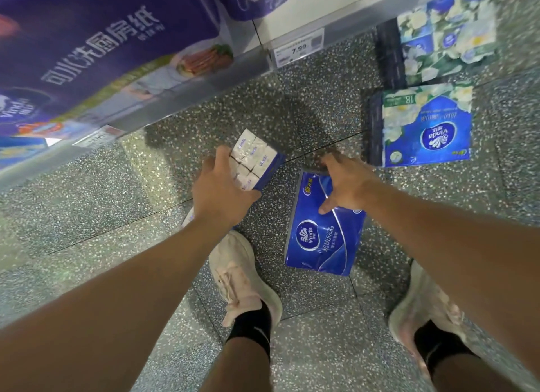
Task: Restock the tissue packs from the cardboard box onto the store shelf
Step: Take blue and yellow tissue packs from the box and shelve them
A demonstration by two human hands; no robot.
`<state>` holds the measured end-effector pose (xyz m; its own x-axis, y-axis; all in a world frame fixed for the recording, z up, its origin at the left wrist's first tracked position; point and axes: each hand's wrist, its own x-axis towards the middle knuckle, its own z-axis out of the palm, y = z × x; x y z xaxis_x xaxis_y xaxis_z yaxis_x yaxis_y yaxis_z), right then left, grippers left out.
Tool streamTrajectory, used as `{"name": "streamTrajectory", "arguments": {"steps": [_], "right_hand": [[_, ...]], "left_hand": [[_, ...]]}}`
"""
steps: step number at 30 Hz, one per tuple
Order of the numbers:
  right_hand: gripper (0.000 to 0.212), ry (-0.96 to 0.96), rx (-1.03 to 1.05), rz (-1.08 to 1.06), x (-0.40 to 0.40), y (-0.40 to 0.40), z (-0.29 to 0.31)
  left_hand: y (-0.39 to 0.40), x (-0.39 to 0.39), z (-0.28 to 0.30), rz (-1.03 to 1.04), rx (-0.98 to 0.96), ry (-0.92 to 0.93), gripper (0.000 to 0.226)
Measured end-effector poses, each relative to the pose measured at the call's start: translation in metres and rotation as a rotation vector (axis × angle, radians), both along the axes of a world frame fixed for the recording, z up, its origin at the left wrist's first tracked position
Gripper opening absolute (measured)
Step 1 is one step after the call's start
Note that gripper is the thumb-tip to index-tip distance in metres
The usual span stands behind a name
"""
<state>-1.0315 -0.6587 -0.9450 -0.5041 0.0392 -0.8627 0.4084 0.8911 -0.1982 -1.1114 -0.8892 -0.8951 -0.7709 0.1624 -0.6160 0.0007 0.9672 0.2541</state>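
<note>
My left hand (222, 187) grips a blue pack of small white Vinda tissue packets (255, 159), held above the speckled floor. A flat blue Vinda tissue pack (324, 239) lies on the floor between my feet. My right hand (347, 184) reaches down over its far end, fingers spread and thumb touching the wrapper. Two blue-and-green floral Vinda packs lie on the floor at the right, one nearer (423, 126) and one farther (441, 38). The store shelf edge (163, 99) runs across the upper left. No cardboard box is in view.
Large purple kitchen-paper packs (96, 47) stand on the shelf at upper left. A price tag reading 7.99 (299, 48) hangs on the shelf rail. My two pale shoes, left (242, 277) and right (426, 307), stand on the grey terrazzo floor (87, 210).
</note>
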Motion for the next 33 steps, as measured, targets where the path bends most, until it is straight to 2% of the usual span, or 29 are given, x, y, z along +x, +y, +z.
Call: {"name": "streamTrajectory", "arguments": {"steps": [6, 10, 17, 19, 22, 23, 28, 33], "right_hand": [[0.074, -0.022, -0.043, -0.104, 0.017, 0.001, -0.019], [0.069, 0.056, -0.041, -0.027, 0.024, 0.001, -0.018], [0.053, -0.043, -0.117, 0.007, 0.025, 0.009, -0.014], [0.060, -0.046, -0.213, -0.071, 0.023, 0.009, -0.012], [0.093, -0.019, -0.274, -0.127, 0.022, 0.003, 0.000], [0.097, -0.010, -0.273, -0.125, 0.022, 0.001, 0.005], [0.091, 0.106, -0.284, -0.166, 0.018, 0.000, 0.066], [0.095, 0.251, -0.334, -0.269, 0.000, 0.030, 0.190]], "left_hand": [[-0.003, 0.012, -0.009, 0.020, 0.025, 0.022, 0.087], [-0.001, 0.012, -0.010, 0.033, 0.006, 0.006, 0.090], [0.000, 0.012, -0.009, 0.032, -0.012, -0.008, 0.094], [-0.001, 0.011, -0.010, 0.038, 0.011, -0.009, 0.092], [-0.002, 0.009, -0.005, 0.014, 0.026, -0.023, 0.087], [-0.001, 0.008, -0.001, 0.002, 0.030, -0.034, 0.086], [0.005, -0.002, 0.045, -0.054, 0.041, -0.119, 0.090], [0.026, -0.035, 0.156, 0.025, 0.106, -0.149, 0.084]]}}
